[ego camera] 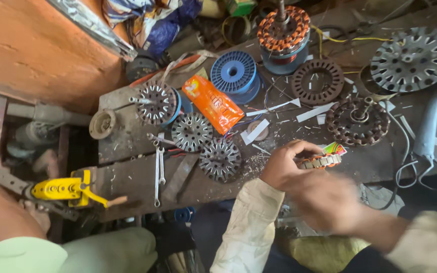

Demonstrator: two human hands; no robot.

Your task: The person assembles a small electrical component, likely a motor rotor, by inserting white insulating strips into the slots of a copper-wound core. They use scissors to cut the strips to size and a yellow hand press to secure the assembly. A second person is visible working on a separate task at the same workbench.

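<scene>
The left hand [285,164] was closed around one end of a small wound stator [320,161], gripping it just above the table [127,182] edge. The right hand [330,199] sat blurred just below and beside it, close over the stator's lower side; whether it was clenched or loose could not be told from the blur. The stator was held edge-on, so little of its winding showed.

The main risk, as I judged it, lay in that grip. Only one end was held, so the piece could twist or slip out and drop onto the table edge or past it towards the lap, bending the thin laminations or nicking the wire. A hasty right hand could also snag a loose strand and pull a coil out of its slot.

Up and left of the left hand lay bare steel rotor discs [220,160], a pair of spanners [158,174] and an orange packet [212,103]. Paper strips [254,131] lay just above the hand. An elbow sweep could knock these off or scatter the strips.
</scene>
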